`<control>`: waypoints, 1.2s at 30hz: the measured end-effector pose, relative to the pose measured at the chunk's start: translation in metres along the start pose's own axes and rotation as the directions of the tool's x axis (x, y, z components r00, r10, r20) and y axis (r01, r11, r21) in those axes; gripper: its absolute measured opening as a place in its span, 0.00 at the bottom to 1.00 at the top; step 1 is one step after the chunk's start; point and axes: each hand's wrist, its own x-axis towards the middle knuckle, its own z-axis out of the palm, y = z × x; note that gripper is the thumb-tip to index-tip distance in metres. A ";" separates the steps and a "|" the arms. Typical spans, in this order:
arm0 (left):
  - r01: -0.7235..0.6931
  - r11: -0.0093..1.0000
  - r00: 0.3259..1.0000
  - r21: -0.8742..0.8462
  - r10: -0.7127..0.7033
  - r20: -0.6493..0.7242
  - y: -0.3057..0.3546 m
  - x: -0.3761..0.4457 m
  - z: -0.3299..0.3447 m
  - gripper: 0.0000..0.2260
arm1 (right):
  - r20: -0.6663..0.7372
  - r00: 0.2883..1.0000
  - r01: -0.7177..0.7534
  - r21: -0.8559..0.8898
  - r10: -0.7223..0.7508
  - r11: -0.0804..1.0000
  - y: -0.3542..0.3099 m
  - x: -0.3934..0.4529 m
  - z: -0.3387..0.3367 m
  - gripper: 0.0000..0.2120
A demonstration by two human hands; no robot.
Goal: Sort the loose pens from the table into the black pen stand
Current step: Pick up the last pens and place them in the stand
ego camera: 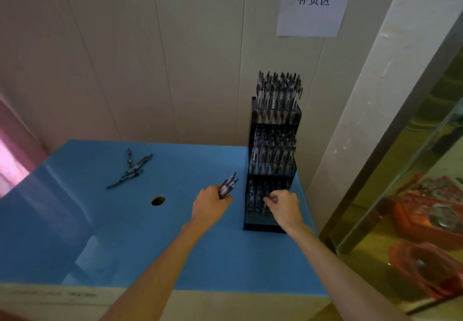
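A black three-tier pen stand [270,224] stands at the right rear of the blue table [150,240], its upper two tiers packed with pens. My left hand [211,204] grips a small bundle of pens [228,186] just left of the stand's lowest tier. My right hand [284,205] is at the front of that lowest tier, its fingertips pinching a pen [266,199] that stands there. Several loose pens [131,170] lie crossed in a small pile at the table's back left.
A round hole [158,200] is cut in the tabletop left of my hands. Behind the table is a panelled wall with a paper sign [314,7]. To the right are a pillar and a glass case holding red packages [431,215].
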 end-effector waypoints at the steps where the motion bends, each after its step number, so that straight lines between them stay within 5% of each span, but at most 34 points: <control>1: -0.001 1.000 1.000 -0.005 0.001 0.003 0.000 0.001 0.000 0.15 | -0.001 1.000 0.002 -0.006 -0.002 1.000 0.000 0.001 0.000 0.12; 7: -0.006 1.000 1.000 0.011 0.006 0.026 0.006 0.002 0.004 0.14 | 0.052 0.998 -0.030 -0.046 0.032 0.998 -0.002 0.001 -0.010 0.12; 12: 0.005 0.996 1.000 0.084 -0.007 0.022 0.020 0.000 0.004 0.10 | 0.238 0.971 -0.091 0.380 -0.002 0.920 -0.038 -0.012 -0.034 0.04; 16: 0.001 0.984 1.000 0.177 0.001 -0.011 0.034 -0.001 0.009 0.12 | 0.289 0.956 -0.121 0.520 -0.041 0.845 -0.067 -0.018 -0.042 0.07; 25: -0.042 0.971 0.998 0.234 0.054 -0.044 0.055 -0.007 0.020 0.07 | 0.178 0.984 -0.107 0.663 -0.018 0.741 -0.075 -0.028 -0.042 0.05; 33: -0.044 0.970 0.999 0.239 0.048 -0.008 0.058 -0.006 0.015 0.09 | -0.006 0.949 -0.167 0.840 0.317 0.517 -0.061 -0.008 -0.057 0.04; 36: -0.022 0.971 0.999 0.239 0.028 -0.022 0.051 -0.002 0.012 0.12 | -0.095 0.933 -0.124 0.820 0.347 0.559 -0.049 -0.001 -0.068 0.02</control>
